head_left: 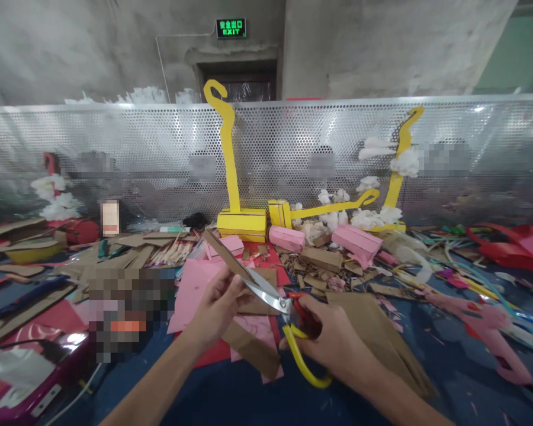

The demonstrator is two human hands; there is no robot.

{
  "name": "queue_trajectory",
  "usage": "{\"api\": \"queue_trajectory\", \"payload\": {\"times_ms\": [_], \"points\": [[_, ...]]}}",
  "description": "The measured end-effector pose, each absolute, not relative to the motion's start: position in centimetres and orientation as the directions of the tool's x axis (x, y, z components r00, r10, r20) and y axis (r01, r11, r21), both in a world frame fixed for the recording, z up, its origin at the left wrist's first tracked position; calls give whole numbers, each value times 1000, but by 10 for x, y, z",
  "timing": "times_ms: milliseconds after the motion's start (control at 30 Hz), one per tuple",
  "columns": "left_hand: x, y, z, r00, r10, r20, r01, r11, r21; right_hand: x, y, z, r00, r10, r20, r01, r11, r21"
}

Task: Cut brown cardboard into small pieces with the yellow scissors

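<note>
My left hand (217,305) pinches a narrow brown cardboard strip (224,251) that slants up to the left. The fingers of my right hand (333,331) are wrapped round the red handle of a pair of scissors (284,305), whose yellow handle hangs lower down. The metal blades point left and meet the strip beside my left fingertips. Below the hands lie a broad cardboard strip (253,349) and pink paper sheets (193,293) on red paper.
A yellow hook-topped piece on a box base (242,225) stands behind, before a perforated metal panel (270,154). Pink boxes (355,241) and cardboard scraps lie around. A pink glue gun (488,325) is at right, a purple box with tissues (22,378) at left.
</note>
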State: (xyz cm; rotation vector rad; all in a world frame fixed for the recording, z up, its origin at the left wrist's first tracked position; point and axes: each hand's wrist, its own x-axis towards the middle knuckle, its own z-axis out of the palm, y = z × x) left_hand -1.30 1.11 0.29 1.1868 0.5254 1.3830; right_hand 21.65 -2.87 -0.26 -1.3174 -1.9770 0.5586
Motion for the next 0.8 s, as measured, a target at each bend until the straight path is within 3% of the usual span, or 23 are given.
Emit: {"api": "queue_trajectory", "payload": {"times_ms": [367,600,800], "points": [[-10,10,6,187,931,314,-475,-195,858,217,-27,-7,-217,925,312,663,374,-649],[-10,9,2,268,901,341,-328,-248,911,211,-36,4,-221,918,330,697,386,-605],[-7,7,0,262,901,344,-340,-248,907,211,-33,2,-222,896,384,654,429,-623]]}}
